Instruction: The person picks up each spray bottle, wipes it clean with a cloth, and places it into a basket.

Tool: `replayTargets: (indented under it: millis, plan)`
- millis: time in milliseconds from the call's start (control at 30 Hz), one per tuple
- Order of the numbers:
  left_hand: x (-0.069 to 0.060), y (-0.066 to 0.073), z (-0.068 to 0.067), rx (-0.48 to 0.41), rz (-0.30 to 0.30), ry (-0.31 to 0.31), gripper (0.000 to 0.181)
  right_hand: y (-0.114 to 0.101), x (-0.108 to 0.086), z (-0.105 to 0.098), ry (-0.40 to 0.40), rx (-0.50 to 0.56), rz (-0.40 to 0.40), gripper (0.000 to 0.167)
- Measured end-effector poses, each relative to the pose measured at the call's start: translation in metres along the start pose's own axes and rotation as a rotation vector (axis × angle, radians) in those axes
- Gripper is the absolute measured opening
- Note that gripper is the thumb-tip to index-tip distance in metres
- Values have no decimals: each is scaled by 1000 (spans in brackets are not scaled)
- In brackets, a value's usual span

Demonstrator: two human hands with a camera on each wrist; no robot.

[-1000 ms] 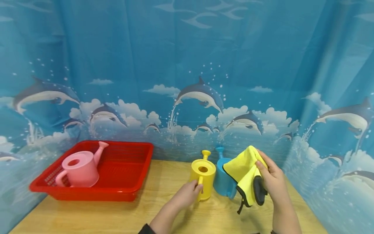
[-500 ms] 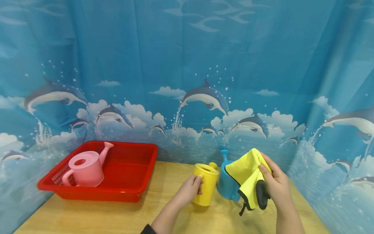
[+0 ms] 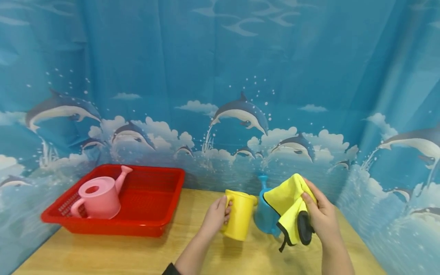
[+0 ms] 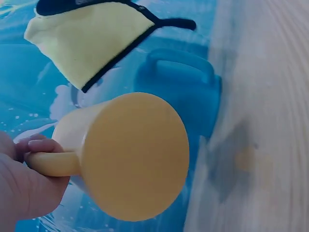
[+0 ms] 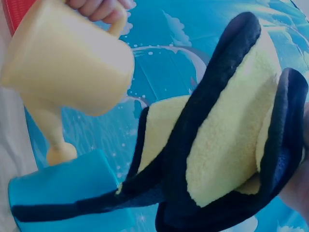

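My left hand [image 3: 217,214] grips the handle of the yellow watering can [image 3: 239,217], which is lifted and tilted, its spout pointing right. The left wrist view shows the can's round base [image 4: 137,157] and my fingers [image 4: 43,145] curled round its handle. My right hand [image 3: 324,215] pinches a folded yellow cloth [image 3: 290,198] with black edging, hanging just right of the cans. Behind the cloth's left edge a blue watering can [image 3: 265,215] stands on the table, partly hidden. In the right wrist view the cloth [image 5: 227,130] hangs in front of the blue can [image 5: 63,183].
On the left a red basket [image 3: 148,225] stands on the wooden table [image 3: 137,256], with a pink watering can [image 3: 101,200] inside it. A blue curtain [image 3: 220,76] with dolphins hangs behind and along both sides of the table.
The left hand has raised the yellow can off the table and tilted it, base toward the front. The right hand with the cloth has hardly moved. The head view has shifted slightly.
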State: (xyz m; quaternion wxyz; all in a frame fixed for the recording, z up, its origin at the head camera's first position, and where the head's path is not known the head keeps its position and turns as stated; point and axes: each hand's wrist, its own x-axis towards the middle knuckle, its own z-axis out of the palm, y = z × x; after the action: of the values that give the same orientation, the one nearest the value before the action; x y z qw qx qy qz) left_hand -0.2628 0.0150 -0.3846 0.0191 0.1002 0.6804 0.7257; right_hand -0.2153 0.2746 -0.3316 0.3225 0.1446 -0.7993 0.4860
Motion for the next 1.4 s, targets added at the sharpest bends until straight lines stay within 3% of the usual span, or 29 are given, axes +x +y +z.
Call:
replayTargets:
  millis: [167, 333, 433, 633, 700, 1000, 1133, 1233, 1400]
  plan:
    - [-3, 12, -3, -128, -7, -18, 32, -11, -3, 6, 46, -40, 12, 39]
    - [-8, 23, -7, -201, -13, -11, 32, -20, -5, 15, 84, -70, -29, 38]
    - [-11, 28, -8, -226, -9, 1, 34, -22, -6, 21, 114, -81, -105, 38]
    - [-21, 42, -9, -304, 11, 27, 35, -24, -7, 32, 157, -95, -351, 47]
    - [-25, 48, -9, -323, 14, 30, 35, -26, -7, 36, 172, -110, -399, 48]
    - [-37, 60, 0, -345, 6, -53, 34, -29, -14, 58, 178, -132, -576, 31]
    - [-44, 61, 6, -351, -11, -82, 36, -30, -18, 71, 156, -128, -664, 37]
    - [-49, 62, 8, -355, -21, -106, 37, -33, -21, 82, 145, -149, -680, 37]
    - [-54, 61, 8, -361, -17, -121, 37, -35, -28, 96, 93, -224, -605, 37]
